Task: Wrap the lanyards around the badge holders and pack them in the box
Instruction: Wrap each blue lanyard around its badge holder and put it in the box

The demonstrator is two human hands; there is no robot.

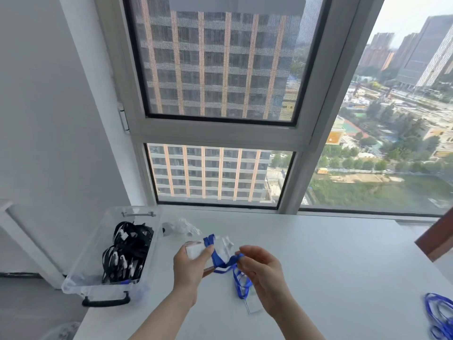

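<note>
left hand: fingers curled round a clear, flat, rectangular plastic badge holder; thumb lies across its face and pins a turn of the flat blue ribbon lanyard against it. holder is raised just above the counter

right hand: just beside the holder, on its right. fingertips pinch the free run of the lanyard, remaining fingers loosely curled, palm turned inward. ribbon runs fairly taut between the two hands

key relation: holder's long axis appears to run roughly left to right, and the ribbon crosses it over the short way. the free end leaves the holder's right side toward the right hand, so that hand is the nearer one to carry the next turn round, while the left thumb keeps the pin (judgement)

under the right hand: loose loops of blue ribbon hang down to a small clear plastic piece lying flat on the counter. cannot tell whether it belongs to the same lanyard

materials: holder stiff and glossy; ribbon limp and thin, likely to slacken if the thumb lifts

outward:
- smooth white counter
- clear plastic box with a black handle, at the counter's left end, nearer the left hand; holds wrapped bundles of black lanyards
- crumpled clear plastic bag beyond the hands, beside the box
- heap of blue lanyards at the far right edge, well apart, not yet wrapped
</note>
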